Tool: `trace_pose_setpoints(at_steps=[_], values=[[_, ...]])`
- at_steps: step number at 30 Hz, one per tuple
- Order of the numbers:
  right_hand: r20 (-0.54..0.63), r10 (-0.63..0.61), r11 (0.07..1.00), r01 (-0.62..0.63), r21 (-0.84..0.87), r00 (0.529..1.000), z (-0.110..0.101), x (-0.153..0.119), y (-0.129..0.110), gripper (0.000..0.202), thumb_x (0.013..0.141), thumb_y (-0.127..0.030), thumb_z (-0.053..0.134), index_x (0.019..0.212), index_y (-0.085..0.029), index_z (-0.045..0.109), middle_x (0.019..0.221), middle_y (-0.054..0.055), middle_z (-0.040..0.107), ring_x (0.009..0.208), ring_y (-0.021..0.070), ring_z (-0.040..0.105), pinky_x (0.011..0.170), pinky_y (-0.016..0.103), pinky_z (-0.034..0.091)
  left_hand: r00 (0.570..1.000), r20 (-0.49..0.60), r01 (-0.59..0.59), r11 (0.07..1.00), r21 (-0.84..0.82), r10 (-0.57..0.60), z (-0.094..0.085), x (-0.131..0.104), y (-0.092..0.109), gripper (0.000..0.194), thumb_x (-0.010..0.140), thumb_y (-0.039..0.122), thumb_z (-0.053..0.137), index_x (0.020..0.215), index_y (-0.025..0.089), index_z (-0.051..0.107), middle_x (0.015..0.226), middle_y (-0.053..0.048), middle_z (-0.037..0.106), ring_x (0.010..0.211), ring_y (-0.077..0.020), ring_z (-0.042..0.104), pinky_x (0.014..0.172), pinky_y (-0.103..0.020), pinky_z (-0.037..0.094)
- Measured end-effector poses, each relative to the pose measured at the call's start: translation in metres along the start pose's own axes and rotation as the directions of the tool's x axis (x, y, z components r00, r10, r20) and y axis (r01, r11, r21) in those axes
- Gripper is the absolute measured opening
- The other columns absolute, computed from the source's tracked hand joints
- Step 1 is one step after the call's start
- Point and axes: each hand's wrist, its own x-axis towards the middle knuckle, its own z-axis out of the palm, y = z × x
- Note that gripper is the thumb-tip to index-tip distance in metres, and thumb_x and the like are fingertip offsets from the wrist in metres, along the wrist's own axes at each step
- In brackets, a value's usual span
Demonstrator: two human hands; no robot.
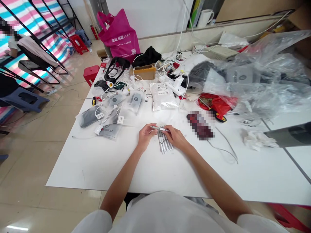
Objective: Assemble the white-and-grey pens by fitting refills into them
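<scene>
Both my hands hold one slim pen (157, 128) level between them, above the white table. The fingertips of my left hand (146, 136) pinch its left end. At the other end, the thumb and fingers of my right hand (177, 137) close on the pen's pale part. Directly below lies a row of several silver-grey pens (164, 144), side by side and pointing toward me. My right hand covers part of that row.
White plastic packet (164, 96) and grey pouches in clear bags (132, 103) lie behind my hands. To the right are a blurred dark-red object (200, 125) with a cable, a red bag (217, 103) and clear plastic wrap (267, 81). A pink bag (121, 35) stands at the back.
</scene>
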Motion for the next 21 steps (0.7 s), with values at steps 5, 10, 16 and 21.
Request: trace_pose_setpoints(at_steps=[5,10,16,21], values=[[0.031,-0.052,0.998,0.053,-0.020,0.998,-0.0042,0.0038,-0.0071,0.033,0.116,-0.043,0.040,0.134,-0.025,0.061,0.107,0.010,0.072,0.093,0.0253,0.072,0.084,0.040,0.059,1.000,-0.023,-0.010,1.000,0.017,0.010,0.0007,-0.0001,-0.0003,0.031,0.084,0.042,0.092,0.097,0.017,0.078,0.104,-0.008,0.079,0.084,-0.0159,0.069,0.079,-0.032,0.054],[0.004,-0.097,0.995,0.097,-0.014,0.995,-0.0049,0.0051,-0.0053,0.028,0.116,-0.037,0.039,0.128,-0.025,0.062,0.110,0.011,0.070,0.097,0.0252,0.071,0.087,0.040,0.060,1.000,-0.020,-0.013,1.000,-0.011,0.013,0.0046,-0.0013,-0.0003,0.037,0.083,0.044,0.092,0.087,0.018,0.066,0.105,-0.010,0.081,0.093,-0.0207,0.074,0.075,-0.031,0.054],[-0.027,-0.049,0.998,0.047,-0.049,0.998,-0.0002,0.0005,0.0001,0.025,0.114,-0.041,0.046,0.127,-0.024,0.058,0.098,0.009,0.074,0.082,0.0254,0.072,0.071,0.036,0.057,0.999,-0.041,-0.005,1.000,0.001,0.005,0.0045,-0.0010,0.0014,0.039,0.084,0.047,0.092,0.105,0.017,0.078,0.101,-0.010,0.081,0.088,-0.0192,0.073,0.076,-0.032,0.054],[-0.004,-0.091,0.992,0.090,-0.085,0.996,-0.0026,0.0027,-0.0049,0.033,0.115,-0.040,0.046,0.140,-0.025,0.062,0.110,0.011,0.072,0.093,0.0253,0.072,0.081,0.037,0.058,0.999,-0.047,0.008,1.000,-0.021,-0.009,0.0052,-0.0007,0.0032,0.043,0.087,0.056,0.087,0.100,0.017,0.077,0.105,-0.012,0.080,0.090,-0.0211,0.075,0.075,-0.032,0.056]])
